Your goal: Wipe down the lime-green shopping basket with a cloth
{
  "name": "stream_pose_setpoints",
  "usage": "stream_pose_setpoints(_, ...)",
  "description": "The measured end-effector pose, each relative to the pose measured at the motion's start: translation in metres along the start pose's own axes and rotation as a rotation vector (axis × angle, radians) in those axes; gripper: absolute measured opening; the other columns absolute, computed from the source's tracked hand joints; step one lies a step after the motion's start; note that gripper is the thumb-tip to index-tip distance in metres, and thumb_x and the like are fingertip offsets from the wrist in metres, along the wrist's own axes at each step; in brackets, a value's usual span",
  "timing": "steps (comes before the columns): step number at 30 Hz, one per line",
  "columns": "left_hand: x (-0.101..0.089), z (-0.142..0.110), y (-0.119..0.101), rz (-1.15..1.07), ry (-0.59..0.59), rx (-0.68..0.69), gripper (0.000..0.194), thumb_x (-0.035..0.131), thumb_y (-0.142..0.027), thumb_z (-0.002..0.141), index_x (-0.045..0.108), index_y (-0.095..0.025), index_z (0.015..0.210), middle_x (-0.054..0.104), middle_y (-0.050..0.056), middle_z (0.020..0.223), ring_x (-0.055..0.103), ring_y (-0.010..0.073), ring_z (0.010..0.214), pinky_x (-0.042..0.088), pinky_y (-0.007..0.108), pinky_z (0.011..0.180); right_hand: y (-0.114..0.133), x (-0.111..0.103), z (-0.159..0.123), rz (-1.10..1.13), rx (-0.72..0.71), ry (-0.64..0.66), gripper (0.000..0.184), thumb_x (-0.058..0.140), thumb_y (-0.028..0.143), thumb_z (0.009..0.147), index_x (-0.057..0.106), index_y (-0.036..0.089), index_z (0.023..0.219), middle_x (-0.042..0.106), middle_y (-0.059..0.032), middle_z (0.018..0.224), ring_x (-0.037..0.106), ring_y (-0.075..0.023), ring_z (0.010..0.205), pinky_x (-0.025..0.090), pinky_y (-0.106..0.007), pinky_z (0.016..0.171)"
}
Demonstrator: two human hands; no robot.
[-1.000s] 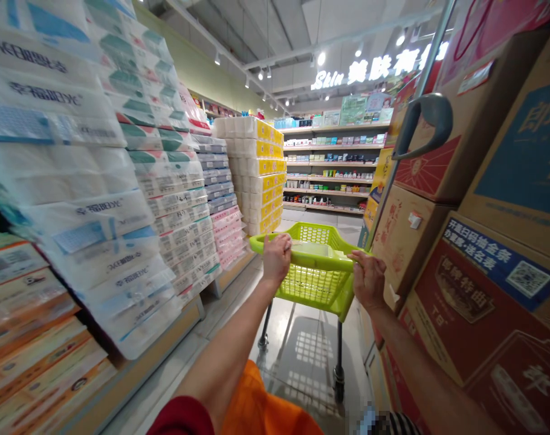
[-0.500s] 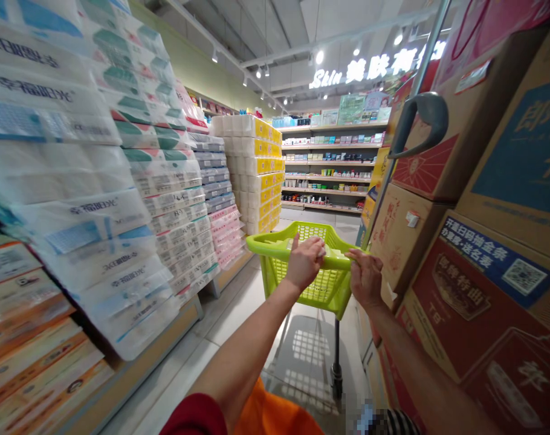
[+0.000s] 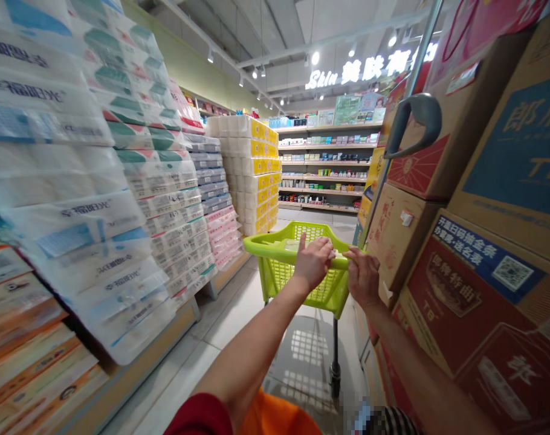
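Note:
A lime-green shopping cart (image 3: 279, 269) with a perforated basket stands in front of me, angled near the boxes on the right. My left hand (image 3: 315, 263) lies across its near rim with the thumb raised. Its other fingers are curled at a small whitish thing (image 3: 333, 254), too small to name. Close beside it, my right hand (image 3: 364, 278) is bent over the right end of the cart's handle, fingertips on the rim. Part of a pale package (image 3: 292, 244) shows inside the basket; the rest is hidden by the rim and my left hand.
Tall stacks of wrapped tissue packs (image 3: 93, 208) line the left, on a low wooden platform (image 3: 184, 314). Cardboard boxes (image 3: 460, 290) are piled close on the right, by a metal pole with a grey handle (image 3: 413, 127). Stocked shelves (image 3: 327, 163) stand ahead across the tiled floor (image 3: 234, 302).
My left hand has slid right along the rim, closer to my right hand, with the whitish thing. The surroundings have shifted slightly left in view.

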State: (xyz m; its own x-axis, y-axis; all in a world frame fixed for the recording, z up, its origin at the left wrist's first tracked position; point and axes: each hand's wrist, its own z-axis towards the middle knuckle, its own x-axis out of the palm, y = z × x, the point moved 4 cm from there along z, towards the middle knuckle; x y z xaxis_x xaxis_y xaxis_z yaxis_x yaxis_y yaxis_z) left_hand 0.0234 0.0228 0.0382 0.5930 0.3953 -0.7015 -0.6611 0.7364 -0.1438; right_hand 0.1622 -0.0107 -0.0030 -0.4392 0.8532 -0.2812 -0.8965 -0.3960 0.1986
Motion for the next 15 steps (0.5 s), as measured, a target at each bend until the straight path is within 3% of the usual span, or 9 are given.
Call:
stream_pose_setpoints(2,-0.012,-0.005,0.021,0.014,-0.038,-0.113,0.023,0.043,-0.024,0.085,0.059,-0.026,0.101,0.061,0.002,0.117,0.053,0.0158,0.11,0.007,0.048,0.11,-0.001,-0.001,0.0,-0.016,0.004,-0.002,0.021,0.034,0.02,0.083,0.054,0.021,0.091,0.065,-0.0055,0.098,0.058,-0.0185,0.087,0.033,-0.037,0.088)
stream_pose_setpoints(4,-0.028,-0.01,0.048,0.056,-0.109,-0.31,0.023,0.042,-0.023,0.086,0.06,-0.024,0.099,0.063,0.004,0.112,0.055,0.0177,0.107,0.01,0.051,0.109,-0.001,-0.001,-0.001,-0.031,0.009,-0.015,0.021,0.034,0.019,0.084,0.054,0.021,0.09,0.065,-0.0052,0.098,0.058,-0.0185,0.087,0.032,-0.038,0.089)
stream_pose_setpoints(6,-0.034,-0.012,0.058,0.085,-0.144,-0.416,0.023,0.041,-0.022,0.086,0.061,-0.022,0.098,0.064,0.005,0.11,0.056,0.0186,0.106,0.014,0.051,0.107,0.001,0.0,-0.002,-0.037,0.01,-0.028,0.021,0.034,0.019,0.084,0.054,0.02,0.09,0.065,-0.0054,0.098,0.058,-0.0185,0.087,0.031,-0.038,0.089)
stream_pose_setpoints(7,-0.031,-0.01,0.053,0.082,-0.131,-0.395,0.023,0.041,-0.021,0.086,0.061,-0.022,0.097,0.064,0.005,0.11,0.056,0.0183,0.106,0.015,0.05,0.107,0.001,0.0,-0.002,-0.035,0.007,-0.028,0.021,0.034,0.019,0.084,0.054,0.02,0.09,0.065,-0.0054,0.098,0.058,-0.0186,0.086,0.031,-0.038,0.089)
stream_pose_setpoints(12,-0.001,-0.004,-0.001,0.012,-0.014,-0.034,0.023,0.046,-0.023,0.084,0.059,-0.026,0.103,0.058,0.002,0.12,0.05,0.0155,0.113,0.009,0.044,0.111,0.0,0.001,-0.001,-0.023,-0.006,-0.02,0.021,0.034,0.02,0.083,0.054,0.021,0.091,0.065,-0.0052,0.094,0.058,-0.0192,0.087,0.033,-0.037,0.088)
stream_pose_setpoints(15,-0.015,-0.014,0.023,0.026,-0.059,-0.134,0.024,0.044,-0.025,0.085,0.058,-0.027,0.104,0.06,0.001,0.118,0.052,0.0165,0.111,0.005,0.047,0.11,0.0,0.0,-0.001,-0.033,0.002,-0.018,0.021,0.035,0.019,0.082,0.054,0.021,0.091,0.065,-0.0049,0.097,0.058,-0.019,0.087,0.032,-0.038,0.089)
